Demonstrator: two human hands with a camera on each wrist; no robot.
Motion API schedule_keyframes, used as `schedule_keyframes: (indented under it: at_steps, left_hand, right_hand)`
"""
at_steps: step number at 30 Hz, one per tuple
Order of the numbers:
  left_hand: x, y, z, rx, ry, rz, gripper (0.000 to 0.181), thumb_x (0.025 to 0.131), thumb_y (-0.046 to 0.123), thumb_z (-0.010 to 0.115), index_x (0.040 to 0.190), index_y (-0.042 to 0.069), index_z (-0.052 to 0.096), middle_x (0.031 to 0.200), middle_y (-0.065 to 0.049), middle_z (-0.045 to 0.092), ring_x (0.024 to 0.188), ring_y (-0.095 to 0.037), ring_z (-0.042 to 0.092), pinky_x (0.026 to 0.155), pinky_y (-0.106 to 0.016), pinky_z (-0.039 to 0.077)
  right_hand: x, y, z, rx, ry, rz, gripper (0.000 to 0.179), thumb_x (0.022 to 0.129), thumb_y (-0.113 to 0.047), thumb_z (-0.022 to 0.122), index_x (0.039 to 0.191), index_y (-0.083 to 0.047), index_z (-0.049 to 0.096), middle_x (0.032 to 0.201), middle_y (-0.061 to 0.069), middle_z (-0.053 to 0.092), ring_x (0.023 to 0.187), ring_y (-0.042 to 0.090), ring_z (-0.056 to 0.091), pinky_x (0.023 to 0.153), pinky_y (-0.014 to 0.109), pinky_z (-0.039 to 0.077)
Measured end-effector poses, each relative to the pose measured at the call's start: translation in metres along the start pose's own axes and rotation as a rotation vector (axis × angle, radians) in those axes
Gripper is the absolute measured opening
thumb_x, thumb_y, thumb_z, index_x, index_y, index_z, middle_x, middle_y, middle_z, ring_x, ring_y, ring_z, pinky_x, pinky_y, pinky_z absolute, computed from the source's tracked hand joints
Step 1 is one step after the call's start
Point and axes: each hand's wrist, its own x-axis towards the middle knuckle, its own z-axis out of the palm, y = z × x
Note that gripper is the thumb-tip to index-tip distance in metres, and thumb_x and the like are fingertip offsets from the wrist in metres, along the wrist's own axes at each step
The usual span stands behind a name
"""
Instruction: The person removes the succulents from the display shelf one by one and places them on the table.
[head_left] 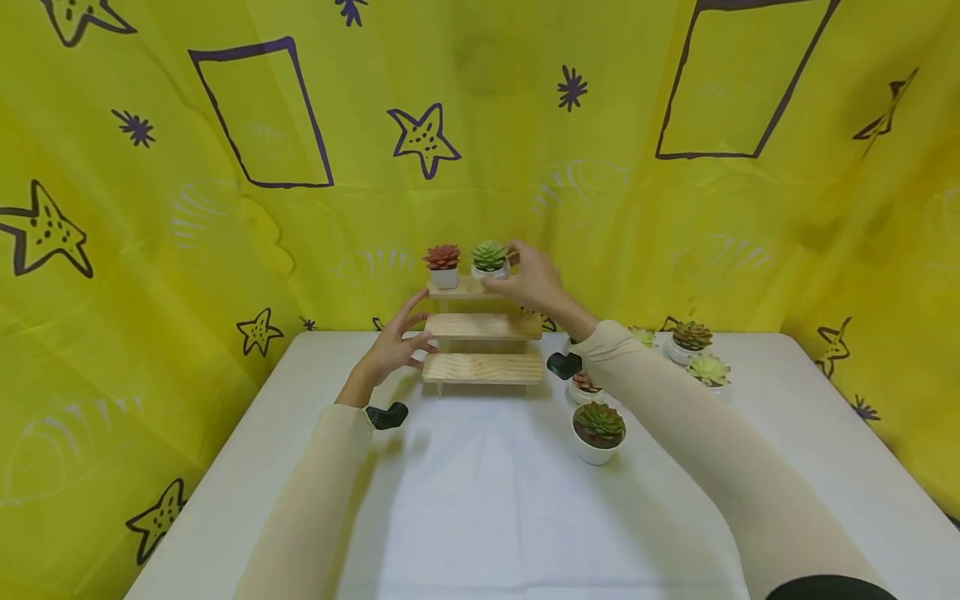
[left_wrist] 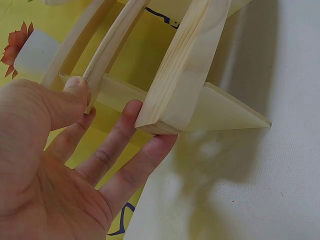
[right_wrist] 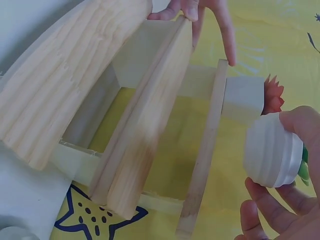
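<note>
A three-tier wooden stand (head_left: 483, 367) stands toward the back of the white table. My left hand (head_left: 393, 342) touches its left end, fingers spread; in the left wrist view the thumb rests on the middle tier's end and two fingertips meet the bottom tier. My right hand (head_left: 534, 279) grips a green succulent (head_left: 490, 255) in a round, ribbed white pot (right_wrist: 273, 150), thumb on one side and fingers on the other. A small gap shows between that pot and the top tier in the right wrist view. A red succulent (head_left: 442, 257) in a square white pot sits at the top tier's left end.
Right of the stand, several potted succulents stand on the white table (head_left: 465, 517): a green one (head_left: 600, 422) in front, a reddish one (head_left: 585, 385) behind it, a brownish one (head_left: 690, 337) farther back. My right forearm partly covers this group. A yellow patterned curtain (head_left: 487, 200) hangs behind.
</note>
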Motion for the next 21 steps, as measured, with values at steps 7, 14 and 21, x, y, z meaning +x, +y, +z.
schedule_keyframes:
  at_steps: [7, 14, 21]
  left_hand:
    - [0.000, 0.000, 0.001, -0.005, 0.009, -0.007, 0.076, 0.107, 0.008, 0.055, 0.162, 0.046, 0.021, 0.163, -0.020, 0.030, 0.105, -0.040, 0.069, 0.069, -0.045, 0.062]
    - [-0.001, 0.002, 0.001, -0.003, 0.009, -0.013, 0.076, 0.107, 0.008, 0.055, 0.162, 0.047, 0.020, 0.164, -0.020, 0.028, 0.105, -0.039, 0.068, 0.073, -0.050, 0.061]
    - [-0.001, 0.002, 0.001, -0.004, -0.001, -0.003, 0.076, 0.107, 0.010, 0.055, 0.162, 0.048, 0.020, 0.165, -0.019, 0.028, 0.107, -0.039, 0.068, 0.073, -0.049, 0.061]
  right_hand:
    - [-0.010, 0.001, -0.007, 0.046, -0.018, -0.024, 0.066, 0.086, -0.034, 0.082, 0.136, -0.001, 0.056, 0.128, 0.019, 0.065, 0.120, 0.036, 0.060, 0.098, 0.049, 0.048]
    - [-0.025, 0.004, -0.016, 0.072, -0.052, -0.053, 0.064, 0.087, -0.029, 0.082, 0.137, 0.000, 0.055, 0.131, 0.020, 0.062, 0.121, 0.035, 0.058, 0.097, 0.050, 0.050]
    - [-0.041, 0.015, -0.026, 0.076, -0.092, -0.086, 0.063, 0.088, -0.030, 0.082, 0.138, -0.003, 0.055, 0.123, 0.017, 0.062, 0.106, 0.035, 0.061, 0.088, 0.048, 0.052]
